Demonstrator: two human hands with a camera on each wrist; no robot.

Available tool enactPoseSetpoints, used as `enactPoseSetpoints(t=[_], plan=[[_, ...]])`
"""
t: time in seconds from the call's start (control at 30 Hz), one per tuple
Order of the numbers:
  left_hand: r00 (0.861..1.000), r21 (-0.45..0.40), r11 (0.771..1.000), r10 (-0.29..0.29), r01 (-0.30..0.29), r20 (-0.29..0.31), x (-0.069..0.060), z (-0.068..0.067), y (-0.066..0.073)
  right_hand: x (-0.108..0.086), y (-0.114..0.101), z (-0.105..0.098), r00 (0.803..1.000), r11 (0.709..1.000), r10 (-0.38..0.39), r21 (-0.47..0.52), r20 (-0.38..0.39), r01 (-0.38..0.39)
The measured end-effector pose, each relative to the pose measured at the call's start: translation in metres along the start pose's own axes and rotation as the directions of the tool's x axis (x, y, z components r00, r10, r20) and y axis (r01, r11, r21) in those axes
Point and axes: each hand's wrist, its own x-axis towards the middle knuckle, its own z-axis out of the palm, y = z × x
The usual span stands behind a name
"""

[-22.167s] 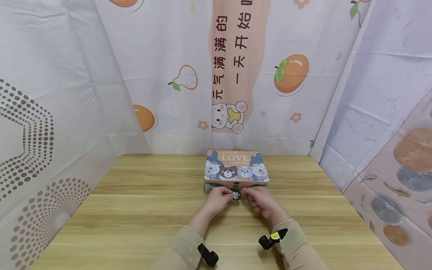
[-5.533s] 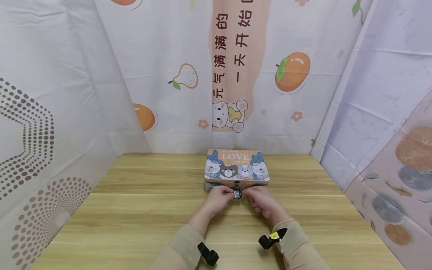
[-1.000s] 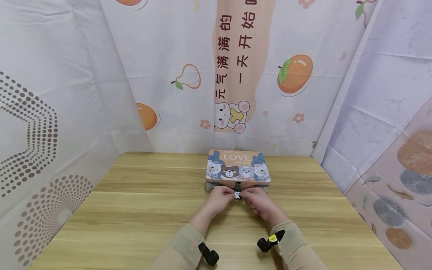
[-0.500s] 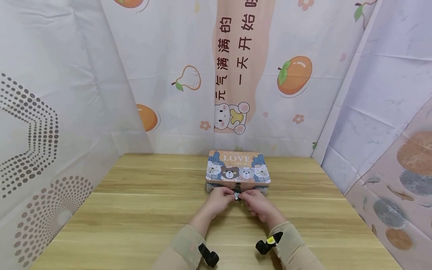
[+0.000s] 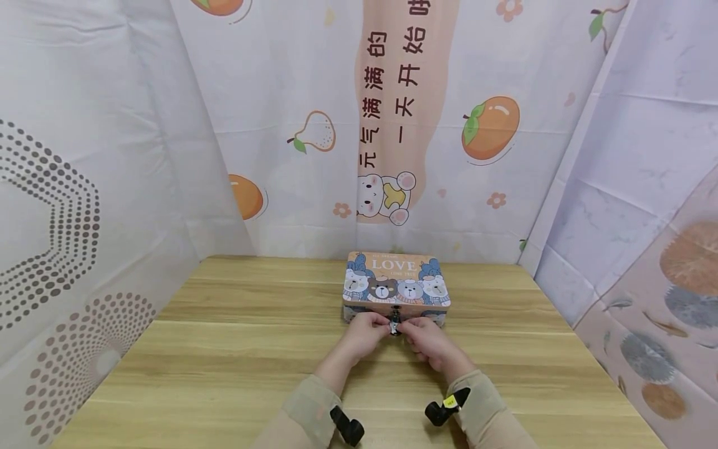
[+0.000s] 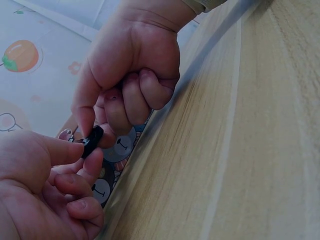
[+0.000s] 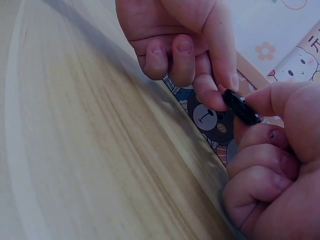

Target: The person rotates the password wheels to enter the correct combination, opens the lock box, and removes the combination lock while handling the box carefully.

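A tin box (image 5: 395, 284) with cartoon bears and the word LOVE on its lid stands closed near the table's far edge. On its front clasp hangs a small black padlock (image 5: 395, 327) with a pale patch. The left hand (image 5: 363, 333) pinches the padlock's left side between thumb and fingertip. From the right, the right hand (image 5: 432, 342) pinches it too, its other fingers curled in. Both wrist views show the padlock's dark edge (image 6: 92, 141) between the two hands' fingertips. The fingers cover much of the padlock, so its front is mostly hidden.
The wooden table (image 5: 235, 349) extends around the box and under both forearms. A white printed curtain (image 5: 291, 206) hangs behind the table, with more cloth at both sides. A small black camera (image 5: 348, 426) is strapped to each wrist.
Compared with the older frames, the right hand has shifted slightly left, and its fingertips now cover more of the padlock. The left hand keeps its pinch. The box stays closed in place.
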Motion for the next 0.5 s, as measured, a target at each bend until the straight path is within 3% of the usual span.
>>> enactPoseSetpoints(t=[0.5], plan=[[1.0,-0.036,0.999,-0.01,0.01,0.006,0.0001,-0.0002,-0.0008,0.0001,0.0006,0.0008,1.0,1.0,0.009,-0.016,-0.017,-0.009]])
